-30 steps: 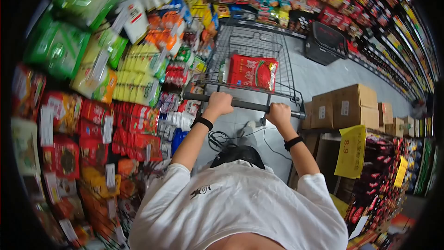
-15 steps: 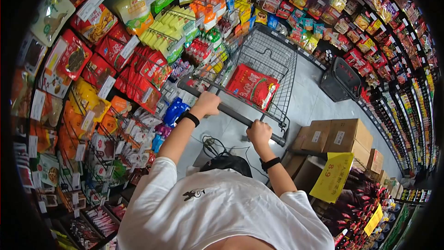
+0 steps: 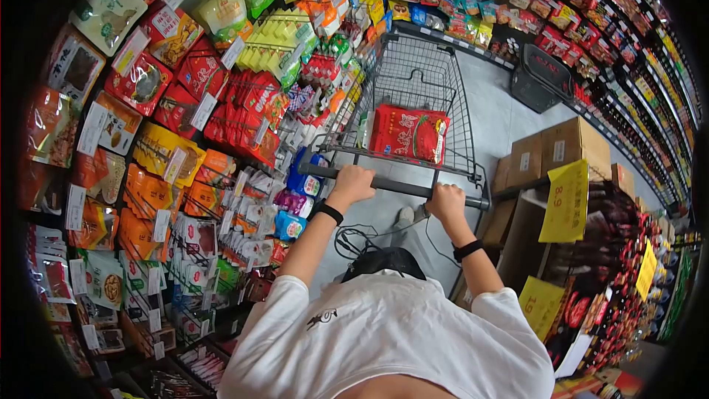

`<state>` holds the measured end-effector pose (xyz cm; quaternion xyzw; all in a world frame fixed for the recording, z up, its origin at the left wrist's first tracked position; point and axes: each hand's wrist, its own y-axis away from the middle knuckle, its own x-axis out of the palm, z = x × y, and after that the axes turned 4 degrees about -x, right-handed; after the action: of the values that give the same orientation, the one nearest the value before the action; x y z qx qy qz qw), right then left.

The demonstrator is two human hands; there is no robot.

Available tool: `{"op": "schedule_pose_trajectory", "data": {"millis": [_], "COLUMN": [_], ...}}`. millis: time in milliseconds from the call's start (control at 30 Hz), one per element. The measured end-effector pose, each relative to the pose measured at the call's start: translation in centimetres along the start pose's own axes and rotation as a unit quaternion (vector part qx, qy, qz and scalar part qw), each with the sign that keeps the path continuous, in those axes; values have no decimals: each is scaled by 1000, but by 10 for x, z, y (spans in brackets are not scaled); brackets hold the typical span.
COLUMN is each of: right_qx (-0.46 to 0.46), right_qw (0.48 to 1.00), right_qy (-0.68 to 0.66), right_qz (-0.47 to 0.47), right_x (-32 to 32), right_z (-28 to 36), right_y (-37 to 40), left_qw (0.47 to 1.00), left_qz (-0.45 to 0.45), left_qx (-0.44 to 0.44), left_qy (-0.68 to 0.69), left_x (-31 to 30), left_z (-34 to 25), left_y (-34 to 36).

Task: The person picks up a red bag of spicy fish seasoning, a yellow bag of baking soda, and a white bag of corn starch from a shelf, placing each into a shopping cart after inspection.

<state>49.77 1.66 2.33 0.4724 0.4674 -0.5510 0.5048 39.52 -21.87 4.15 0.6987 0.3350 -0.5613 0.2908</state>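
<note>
My left hand (image 3: 354, 182) and my right hand (image 3: 446, 200) both grip the dark handle bar (image 3: 395, 187) of a wire shopping cart (image 3: 413, 74). The cart stands in a narrow shop aisle and points away from me. A red printed packet (image 3: 408, 133) lies in the basket at its near end, with a pale green pack partly hidden beside it. Each wrist carries a black band. A black pouch (image 3: 384, 260) with a cable hangs at my front.
Hanging snack packets (image 3: 185, 103) fill the shelf wall close on the left. Cardboard boxes (image 3: 565, 148) and a yellow price tag (image 3: 565, 203) crowd the right. A black basket (image 3: 543, 77) sits on the grey floor (image 3: 502, 122) ahead, before more stocked shelves.
The cart has swung from angled right back to pointing straight ahead, and has come closer to the boxes. Both hands stay on the handle bar throughout.
</note>
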Motion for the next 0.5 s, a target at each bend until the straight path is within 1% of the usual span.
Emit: {"op": "schedule_pose_trajectory", "data": {"millis": [33,67,167,233,333,367,433,467,500], "right_qx": [2,-10,-5,0,-1,-10,-4,-1,5], "right_qw": [1000,1000,1000,1000,1000,1000,1000,999,999], "right_qy": [4,-1,10,14,8,4,11,9,8], "right_qz": [7,-20,7,1,-16,-25,19,33,38], "right_x": [1,2,3,2,6,7,0,-2,-3], "right_z": [0,0,4,7,14,16,26,29,30], "right_y": [13,26,54,71,101,107,123,132,132], "left_qw": [1000,1000,1000,999,1000,998,992,993,995], "left_qz": [-9,-16,-17,-21,-20,-45,-104,-87,-77], "left_qx": [1,2,13,20,4,14,26,9,0], "left_qy": [5,9,16,23,24,42,72,80,56], "left_x": [10,19,19,22,29,33,45,40,37], "left_z": [-4,-7,-21,-29,-35,-36,-36,-41,-42], "left_y": [11,24,52,70,94,102,120,130,134]}}
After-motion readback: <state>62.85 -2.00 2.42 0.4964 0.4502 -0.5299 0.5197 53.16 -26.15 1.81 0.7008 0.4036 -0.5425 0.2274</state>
